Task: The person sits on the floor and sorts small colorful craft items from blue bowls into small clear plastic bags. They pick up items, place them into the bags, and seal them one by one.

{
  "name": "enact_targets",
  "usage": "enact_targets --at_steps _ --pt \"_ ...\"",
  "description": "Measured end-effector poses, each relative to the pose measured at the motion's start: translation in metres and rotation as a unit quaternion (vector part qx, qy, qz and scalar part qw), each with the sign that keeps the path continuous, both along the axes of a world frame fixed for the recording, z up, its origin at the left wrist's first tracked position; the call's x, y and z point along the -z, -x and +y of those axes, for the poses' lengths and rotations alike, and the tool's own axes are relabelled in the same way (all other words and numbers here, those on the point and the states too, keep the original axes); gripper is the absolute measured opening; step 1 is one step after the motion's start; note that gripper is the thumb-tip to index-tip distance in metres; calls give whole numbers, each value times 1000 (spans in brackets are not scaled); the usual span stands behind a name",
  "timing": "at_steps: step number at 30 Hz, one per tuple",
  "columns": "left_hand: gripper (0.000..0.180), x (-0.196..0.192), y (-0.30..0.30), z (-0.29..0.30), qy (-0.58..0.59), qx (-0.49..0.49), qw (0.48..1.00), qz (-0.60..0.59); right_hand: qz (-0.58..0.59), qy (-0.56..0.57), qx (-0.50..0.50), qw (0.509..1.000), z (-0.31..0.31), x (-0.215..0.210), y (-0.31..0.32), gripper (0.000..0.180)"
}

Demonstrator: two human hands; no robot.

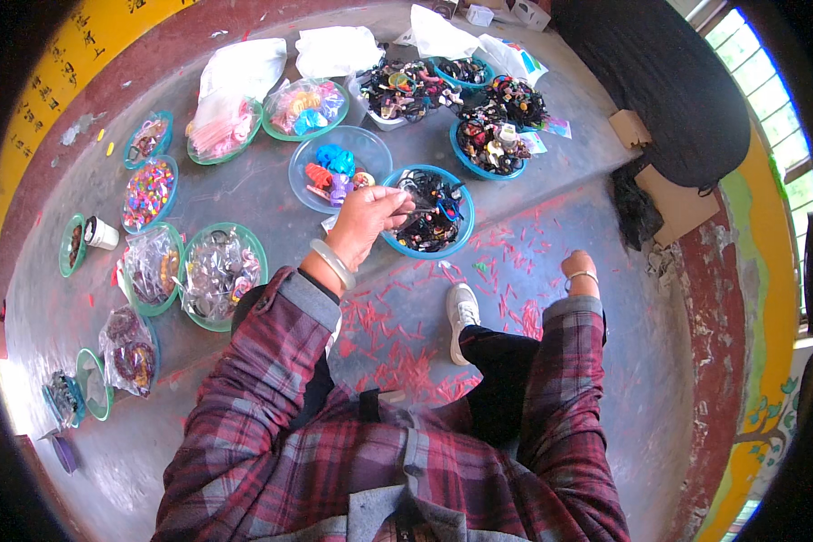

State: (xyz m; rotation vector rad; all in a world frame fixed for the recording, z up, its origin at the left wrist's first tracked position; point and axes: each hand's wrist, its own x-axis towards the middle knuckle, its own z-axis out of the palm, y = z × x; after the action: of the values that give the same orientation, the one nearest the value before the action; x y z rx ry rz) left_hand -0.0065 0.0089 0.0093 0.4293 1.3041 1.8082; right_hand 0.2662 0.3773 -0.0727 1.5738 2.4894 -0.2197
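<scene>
My left hand, with a pale bangle on its wrist, is raised in front of me. Its thumb and fingers pinch something thin and dark, too small to make out. Just beyond those fingertips stands a blue basin of black hair ties with small coloured trims. Left of it is a clear basin with blue, red and purple scrunched pieces. Off to the right, my right hand hangs low, its fingers curled in; whatever it may hold is hidden. A thin bracelet circles that wrist.
Red slips litter the floor around my white shoe. Basins of beads, bagged trinkets and pink pieces stand to the left. More filled basins lie ahead. Cardboard and a long black covered object are at right.
</scene>
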Motion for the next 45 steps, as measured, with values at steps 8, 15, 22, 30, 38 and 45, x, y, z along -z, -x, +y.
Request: enact_targets --at_steps 8,15,22,30,38,45 --pt "20 6 2 -6 -11 -9 1000 -1 509 376 139 762 -69 -96 36 34" --pt "19 0 -1 -3 -53 2 997 -53 581 433 87 684 -114 -120 66 28" --pt "19 -6 -4 -3 -126 7 982 -142 523 497 -22 692 -222 -112 132 35" --pt "19 -11 -6 -3 -142 13 980 -137 590 495 13 637 -245 -105 157 15" --pt "21 -15 -10 0 -142 31 983 -111 602 411 -8 684 -244 -110 156 10" --pt "16 -15 -11 -2 -63 12 997 -36 626 380 -71 678 -246 -111 155 9"
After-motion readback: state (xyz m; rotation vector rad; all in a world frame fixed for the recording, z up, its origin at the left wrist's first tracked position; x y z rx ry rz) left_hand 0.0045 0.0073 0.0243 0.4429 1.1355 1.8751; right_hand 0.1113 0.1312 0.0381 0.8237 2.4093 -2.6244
